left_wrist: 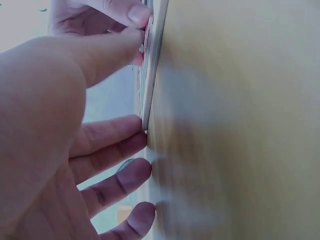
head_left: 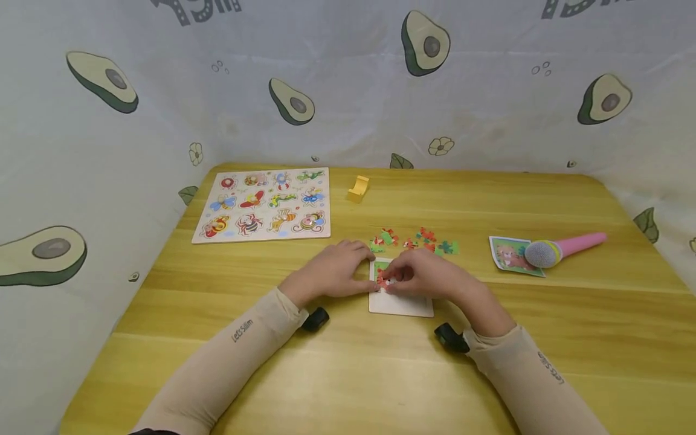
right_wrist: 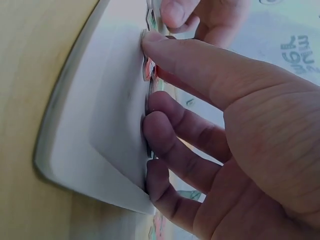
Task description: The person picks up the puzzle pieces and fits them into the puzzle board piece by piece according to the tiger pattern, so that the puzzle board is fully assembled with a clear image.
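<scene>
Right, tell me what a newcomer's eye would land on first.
Probably the pink microphone, overlapping a small picture card on the right. Next, likely the large insect puzzle board at the far left. In the centre, the left hand and right hand meet at a small pale tray, with loose puzzle pieces just beyond it.

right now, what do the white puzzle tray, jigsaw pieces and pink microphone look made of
White rectangular puzzle tray: probably cardboard or thin wood, matte; slim edge, little shine. Red-green jigsaw pieces: likely matte printed card; thin, flat. Pink stick-shaped microphone: probably smooth plastic, evenly coloured; speckled grey head may be mesh.
</scene>
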Demonstrator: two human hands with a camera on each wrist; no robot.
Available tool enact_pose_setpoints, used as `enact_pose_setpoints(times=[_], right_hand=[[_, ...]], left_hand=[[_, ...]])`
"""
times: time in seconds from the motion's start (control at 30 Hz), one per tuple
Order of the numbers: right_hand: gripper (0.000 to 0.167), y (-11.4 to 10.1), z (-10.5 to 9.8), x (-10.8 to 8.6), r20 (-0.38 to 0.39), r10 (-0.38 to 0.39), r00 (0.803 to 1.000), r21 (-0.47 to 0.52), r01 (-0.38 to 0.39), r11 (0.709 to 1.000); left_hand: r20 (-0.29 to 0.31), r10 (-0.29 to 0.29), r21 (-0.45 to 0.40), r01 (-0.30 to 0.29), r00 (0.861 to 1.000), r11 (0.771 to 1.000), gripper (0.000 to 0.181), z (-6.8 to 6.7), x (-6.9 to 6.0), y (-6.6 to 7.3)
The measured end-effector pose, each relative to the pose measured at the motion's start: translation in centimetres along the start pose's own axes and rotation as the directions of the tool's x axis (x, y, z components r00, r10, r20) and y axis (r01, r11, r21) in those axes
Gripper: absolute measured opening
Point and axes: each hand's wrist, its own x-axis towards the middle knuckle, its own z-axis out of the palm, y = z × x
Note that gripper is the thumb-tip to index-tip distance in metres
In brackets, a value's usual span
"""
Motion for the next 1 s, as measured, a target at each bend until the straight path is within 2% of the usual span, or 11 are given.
enact_pose_setpoints(times=[0.53,1.0], right_hand=[[0.013,0.19,-0.32,-0.12,-0.037,0.036,0.999,0.039,-0.035,0.999],[0.003,0.24,-0.34,0.08,-0.039,-0.002,0.999,0.032,0.004,0.999]], left_hand=[[-0.013,-0.053,-0.009,0.052,0.999,0.999,0.06,-0.2,0.03,0.6],[-0.058,-0.063,-0.045,0.06,0.996,0.997,0.054,0.28,0.27,0.47]])
